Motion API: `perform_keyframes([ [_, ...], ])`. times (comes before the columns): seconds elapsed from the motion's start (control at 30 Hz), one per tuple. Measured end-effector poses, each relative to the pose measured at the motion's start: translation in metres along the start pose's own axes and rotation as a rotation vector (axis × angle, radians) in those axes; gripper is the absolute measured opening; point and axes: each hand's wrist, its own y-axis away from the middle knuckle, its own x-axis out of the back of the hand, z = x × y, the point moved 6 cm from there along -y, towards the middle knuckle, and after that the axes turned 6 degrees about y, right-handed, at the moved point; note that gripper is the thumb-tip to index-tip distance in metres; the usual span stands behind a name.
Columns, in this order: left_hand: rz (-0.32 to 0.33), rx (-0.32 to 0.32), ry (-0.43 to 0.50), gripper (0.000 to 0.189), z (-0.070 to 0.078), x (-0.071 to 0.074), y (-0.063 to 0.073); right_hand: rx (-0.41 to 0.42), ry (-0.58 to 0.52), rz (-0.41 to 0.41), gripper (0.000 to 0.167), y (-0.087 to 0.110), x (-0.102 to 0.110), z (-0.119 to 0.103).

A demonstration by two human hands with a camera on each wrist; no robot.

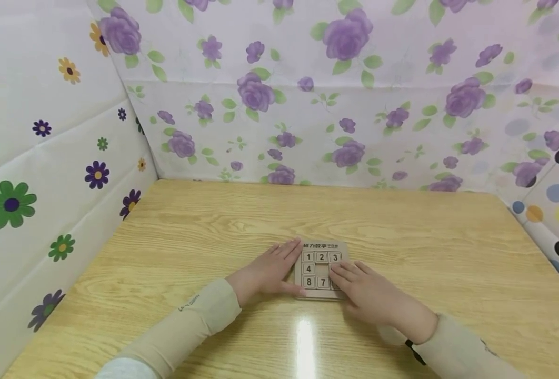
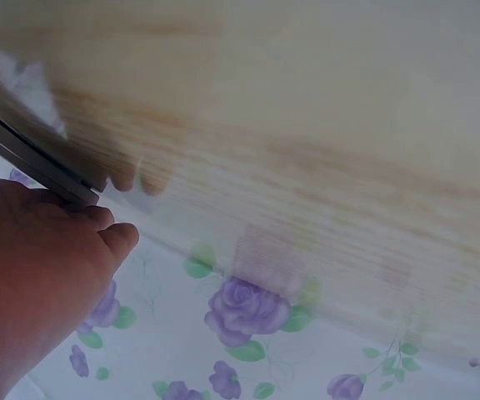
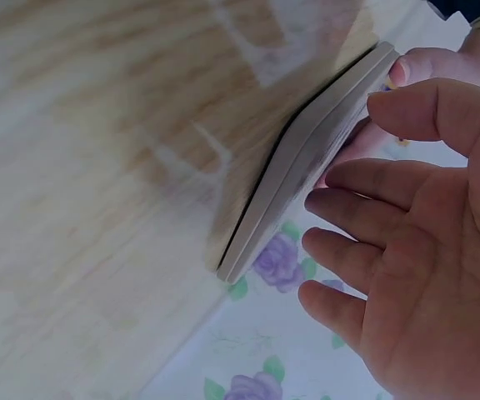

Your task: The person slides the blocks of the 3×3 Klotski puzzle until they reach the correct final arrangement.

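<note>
A square number slide puzzle (image 1: 322, 293) lies on the table, pale frame with lettering along its far edge. Tiles 1, 2, 3, 4, 8 and 7 show around a bare middle slot (image 1: 322, 270). My left hand (image 1: 266, 271) rests along the puzzle's left side, straight fingers at the far corner and thumb at the near one. From the right my right hand (image 1: 371, 295) reaches over the board, extended fingertips beside the slot, hiding the lower right tiles. In the right wrist view the puzzle's edge (image 3: 307, 150) appears side-on beside the spread fingers (image 3: 348, 258).
The light wooden table (image 1: 203, 221) has a bright glare spot in front of the puzzle. A purple-flowered sheet (image 1: 279, 105) hangs at the back, and patterned sheets close in the left and right sides. Long sleeves cover both forearms; something black sits by the right cuff.
</note>
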Motion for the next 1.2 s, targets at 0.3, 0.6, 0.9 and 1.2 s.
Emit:
perform_keyframes([
  [0.3, -0.008, 0.008, 0.021, 0.108, -0.002, -0.003, 0.001, 0.052, -0.002, -0.046, 0.059, -0.02, -0.005, -0.01],
  [0.6, -0.001, -0.002, 0.01, 0.107, 0.001, -0.002, 0.002, 0.068, -0.031, -0.081, 0.06, -0.03, -0.006, -0.02],
  [0.9, 0.0, 0.012, 0.01, 0.108, -0.001, 0.0, 0.001, 0.067, -0.023, -0.075, 0.06, -0.029, -0.005, -0.018],
  [1.2, 0.005, 0.004, 0.004, 0.108, -0.001, 0.0, 0.0, 0.027, -0.033, -0.081, 0.058, -0.016, -0.005, -0.005],
])
